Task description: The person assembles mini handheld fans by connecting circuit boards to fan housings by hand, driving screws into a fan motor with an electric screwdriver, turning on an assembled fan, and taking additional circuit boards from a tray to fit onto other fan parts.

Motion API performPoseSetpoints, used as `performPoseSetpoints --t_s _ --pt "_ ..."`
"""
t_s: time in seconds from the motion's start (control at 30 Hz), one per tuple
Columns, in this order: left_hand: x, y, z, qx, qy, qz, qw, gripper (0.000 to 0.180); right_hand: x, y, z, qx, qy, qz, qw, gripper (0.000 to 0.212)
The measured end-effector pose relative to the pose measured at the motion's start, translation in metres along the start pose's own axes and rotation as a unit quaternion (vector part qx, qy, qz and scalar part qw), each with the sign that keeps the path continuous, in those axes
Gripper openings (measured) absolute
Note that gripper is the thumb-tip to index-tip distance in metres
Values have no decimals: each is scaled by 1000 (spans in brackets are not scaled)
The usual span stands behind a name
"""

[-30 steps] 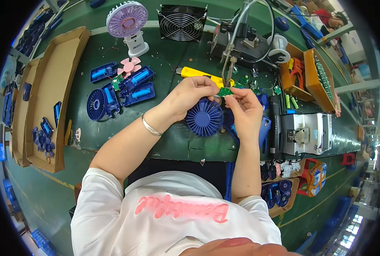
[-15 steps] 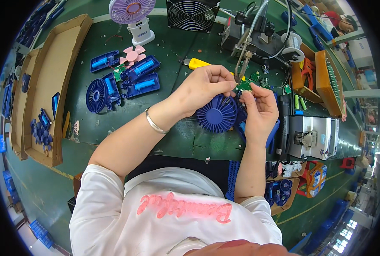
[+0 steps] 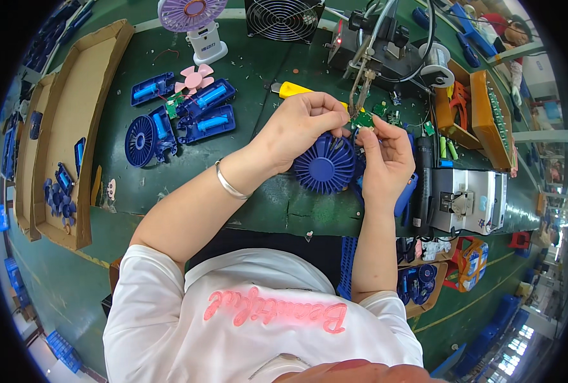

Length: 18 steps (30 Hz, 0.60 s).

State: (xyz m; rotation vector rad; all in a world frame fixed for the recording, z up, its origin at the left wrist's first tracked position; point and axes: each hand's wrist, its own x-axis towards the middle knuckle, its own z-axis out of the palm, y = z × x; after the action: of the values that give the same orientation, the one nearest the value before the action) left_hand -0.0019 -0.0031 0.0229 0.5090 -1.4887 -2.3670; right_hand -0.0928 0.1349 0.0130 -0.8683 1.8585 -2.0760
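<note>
A small green circuit board [image 3: 362, 119] sits right under the tip of the soldering iron [image 3: 363, 96], which is fixed on a stand. My right hand [image 3: 388, 156] pinches the board's near right edge between thumb and fingers. At the board's left, my left hand [image 3: 306, 127] is closed in a pinch; whatever is between its fingertips is too small to make out. Just below my fingers lies a round blue fan housing [image 3: 325, 165] with radial slots. Other blue fan parts beside it are partly hidden by my right hand.
Left on the green bench [image 3: 233, 214] lie opened blue fan halves [image 3: 210, 124] with batteries and a pink fan blade [image 3: 194, 78]. Farther left is a cardboard tray [image 3: 73, 127]. A yellow utility knife [image 3: 293, 90], a solder spool [image 3: 437, 64] and a grey metal device [image 3: 466, 201] stand around.
The view has shifted slightly, moving the bench items a little up and left. Both hands keep their pinch, and the board stays under the soldering iron.
</note>
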Motion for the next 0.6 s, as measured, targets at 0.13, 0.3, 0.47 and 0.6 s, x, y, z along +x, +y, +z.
performPoseSetpoints --t_s 0.13,0.3,0.47,0.6 --pt "0 -1 -3 -18 5 -1 1000 13 2 -2 -3 -9 43 -15 999 22" --pt "-1 -4 -4 -27 7 -68 997 14 0 -4 -9 -63 165 -121 977 23" --pt "0 -8 -10 -26 3 -130 991 15 9 0 -10 -87 134 -94 983 31" --pt "1 -9 -11 -30 -4 -134 991 13 7 2 -15 -80 107 -53 990 26"
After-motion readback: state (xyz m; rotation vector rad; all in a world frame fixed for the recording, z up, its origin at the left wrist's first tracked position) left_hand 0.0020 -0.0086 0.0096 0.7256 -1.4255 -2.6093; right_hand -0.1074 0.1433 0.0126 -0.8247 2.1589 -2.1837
